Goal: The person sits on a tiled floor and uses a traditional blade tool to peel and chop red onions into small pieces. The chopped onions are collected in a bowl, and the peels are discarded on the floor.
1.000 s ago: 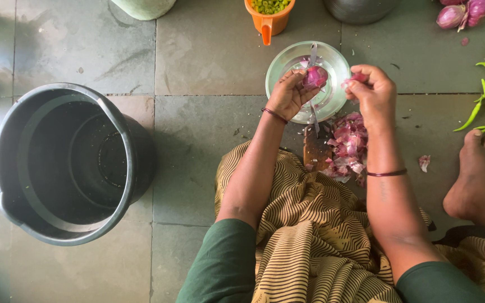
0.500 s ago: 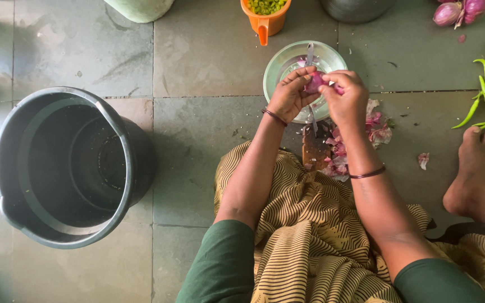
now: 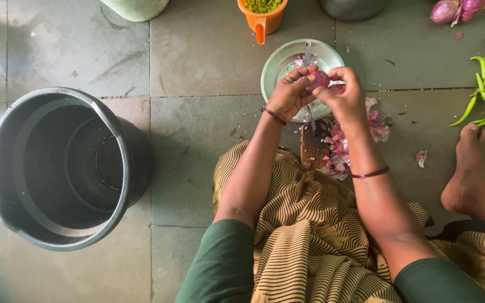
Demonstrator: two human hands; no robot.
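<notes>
Hands are working together over the pale bowl (image 3: 276, 70) near the floor's far edge: the left hand (image 3: 290, 95) and right hand (image 3: 346, 95) are closing their fingers on a small purple onion (image 3: 318, 79) beside an upright blade (image 3: 308, 56). Peels (image 3: 338, 148) are piling below; two whole onions (image 3: 456, 10) are waiting unpeeled at the far right corner, so work seems partly done. Its long axis cannot be told.
</notes>
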